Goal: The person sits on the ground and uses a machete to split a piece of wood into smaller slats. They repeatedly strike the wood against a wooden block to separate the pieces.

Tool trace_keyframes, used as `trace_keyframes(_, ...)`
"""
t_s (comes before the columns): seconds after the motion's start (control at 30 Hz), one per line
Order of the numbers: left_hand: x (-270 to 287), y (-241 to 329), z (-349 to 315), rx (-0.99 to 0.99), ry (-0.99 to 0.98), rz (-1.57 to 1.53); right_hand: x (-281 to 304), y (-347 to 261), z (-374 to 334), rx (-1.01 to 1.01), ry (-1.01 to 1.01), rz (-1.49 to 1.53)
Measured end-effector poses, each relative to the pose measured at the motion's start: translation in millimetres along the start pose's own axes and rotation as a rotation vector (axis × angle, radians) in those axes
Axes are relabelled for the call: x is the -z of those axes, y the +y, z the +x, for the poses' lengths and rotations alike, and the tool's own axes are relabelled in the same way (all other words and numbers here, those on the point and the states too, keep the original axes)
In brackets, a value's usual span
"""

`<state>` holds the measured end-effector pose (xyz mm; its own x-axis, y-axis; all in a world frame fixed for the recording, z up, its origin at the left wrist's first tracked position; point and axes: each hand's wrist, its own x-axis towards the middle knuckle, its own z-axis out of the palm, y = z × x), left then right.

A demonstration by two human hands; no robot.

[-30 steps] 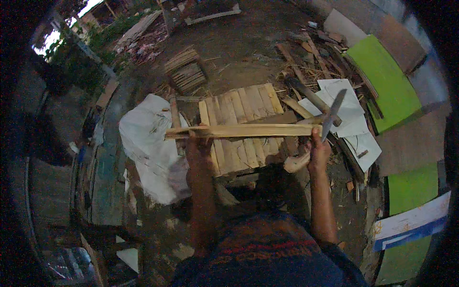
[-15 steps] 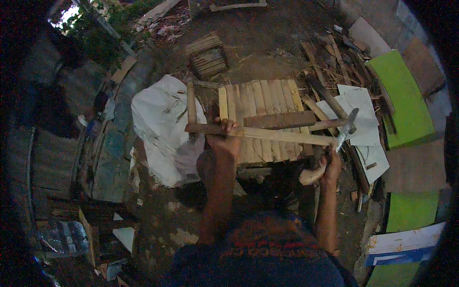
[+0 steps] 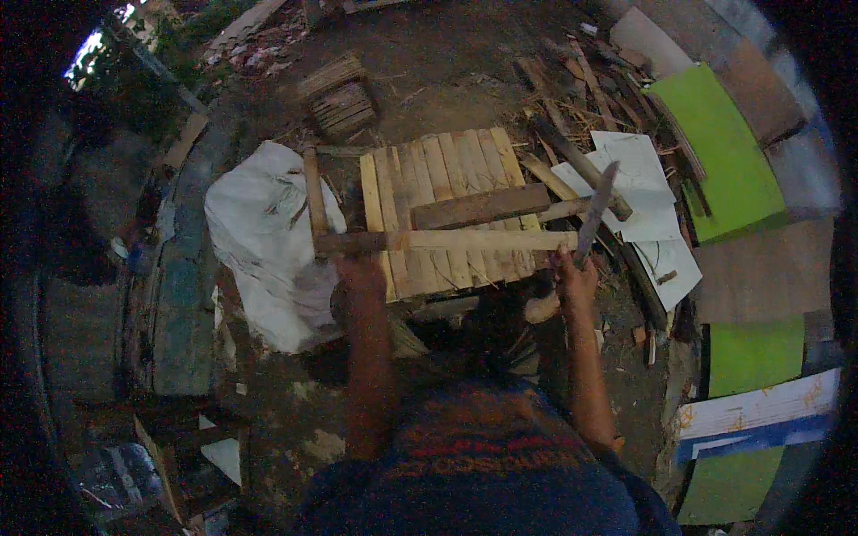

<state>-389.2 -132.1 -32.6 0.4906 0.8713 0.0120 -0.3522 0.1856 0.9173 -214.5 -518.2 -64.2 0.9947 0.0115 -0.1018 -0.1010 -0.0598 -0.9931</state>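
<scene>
A long wooden strip [image 3: 487, 239] lies level in front of me across a slatted wooden bench [image 3: 458, 161]. Its left part is dark brown, the rest pale. My left hand [image 3: 359, 275], smeared by motion, grips the dark part from below. My right hand [image 3: 577, 284] is closed around a large knife [image 3: 597, 210]. The blade points up and away, crossing the strip's right end. A pale, curved wooden handle end shows below that hand. Behind the strip, a dark piece of wood [image 3: 483, 207] rests on the slats.
Left of the bench sits a white sack [image 3: 268, 241], with an upright pole [image 3: 315, 192] beside it. A slatted crate [image 3: 340, 98] stands farther back. White sheets [image 3: 630, 179], scrap wood [image 3: 590, 85] and green panels [image 3: 719, 152] lie on the right.
The view has shifted, moving the scene leftward. The knife blade now stands more toward the strip's right end, pointing up. My left fingers no longer show above the strip.
</scene>
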Motion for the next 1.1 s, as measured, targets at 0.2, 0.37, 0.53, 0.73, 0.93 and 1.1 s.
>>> trace_keyframes(0.2,83.4,-46.2,-9.3,-0.160,0.177,0.599,25.2,29.7,23.8,0.250,0.065,-0.276)
trace_keyframes(0.37,100.4,-100.8,39.3,-0.266,0.075,1.042,12.4,15.2,16.0,0.243,0.029,-0.167)
trace_keyframes(0.53,94.0,-120.5,54.1,-0.299,0.077,0.854,18.0,15.3,24.2,0.150,0.109,-0.198)
trace_keyframes(0.73,99.9,-70.6,53.3,-0.018,0.000,0.396,6.8,-34.7,7.6,-0.256,0.103,0.033)
trace_keyframes(0.93,77.4,-25.6,40.1,0.056,-0.083,0.327,17.4,-48.2,12.1,-0.220,0.124,0.413)
trace_keyframes(1.1,29.2,-21.3,26.7,0.020,-0.212,0.425,49.4,-53.2,15.0,-0.235,0.247,0.473)
